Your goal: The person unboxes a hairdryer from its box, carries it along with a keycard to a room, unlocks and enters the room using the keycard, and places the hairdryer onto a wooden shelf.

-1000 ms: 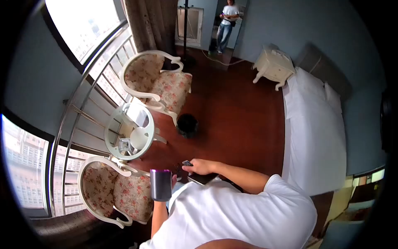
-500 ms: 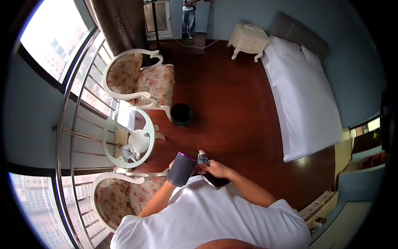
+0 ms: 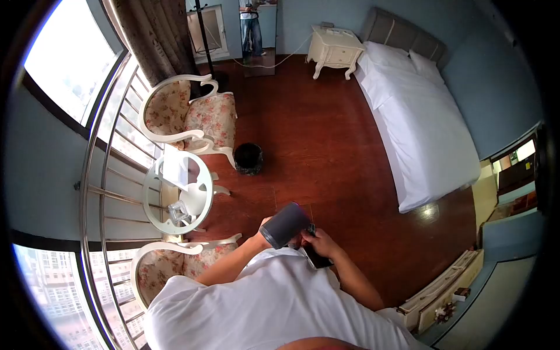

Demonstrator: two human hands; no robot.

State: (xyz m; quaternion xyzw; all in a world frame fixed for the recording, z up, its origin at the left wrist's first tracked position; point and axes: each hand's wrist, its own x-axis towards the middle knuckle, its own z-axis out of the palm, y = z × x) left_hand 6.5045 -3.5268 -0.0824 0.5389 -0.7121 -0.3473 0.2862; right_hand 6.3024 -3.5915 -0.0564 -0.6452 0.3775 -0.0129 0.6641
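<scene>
A dark grey cylinder [image 3: 285, 225] with a purple rim is held tilted in front of my chest. My left hand [image 3: 265, 231] is closed on it from behind, with most of its fingers hidden by the cylinder. My right hand [image 3: 324, 243] is closed close to the cylinder's purple end. Under that hand a flat black phone-like thing [image 3: 318, 258] with a pale edge shows, apparently in its grip. A small dark piece [image 3: 312, 228] sticks up by the right fingertips; its kind is too small to make out.
To the left stand a round glass table [image 3: 202, 219] bearing a glass ashtray, and two floral armchairs [image 3: 211, 116]. A black bin [image 3: 248, 158] is on the wooden floor ahead. The bed [image 3: 420, 134] and a white nightstand [image 3: 335, 51] lie to the right. A mirror stands at the far wall.
Both hands have shifted right with the cylinder, which now tilts further to the right. The view has turned slightly, showing more of the cabinet at lower right.
</scene>
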